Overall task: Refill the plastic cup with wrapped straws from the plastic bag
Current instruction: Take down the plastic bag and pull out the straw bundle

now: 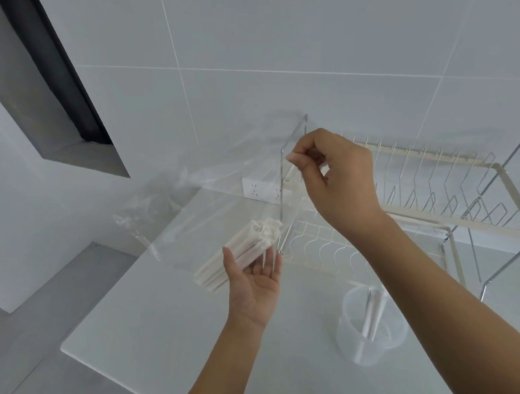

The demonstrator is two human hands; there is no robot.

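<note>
The clear plastic bag is held up above the white surface, at the left of the scene. A bundle of wrapped straws is supported by the left hand, its grip partly closed around the bundle; whether the bag film lies between palm and straws cannot be told. The bag's upper edge is pinched in the closed grip of the right hand. Further right, the plastic cup stands on the surface in front of the dish rack, with only a few straws inside. The refill is judged barely begun: the bundle remains to be transferred.
</note>
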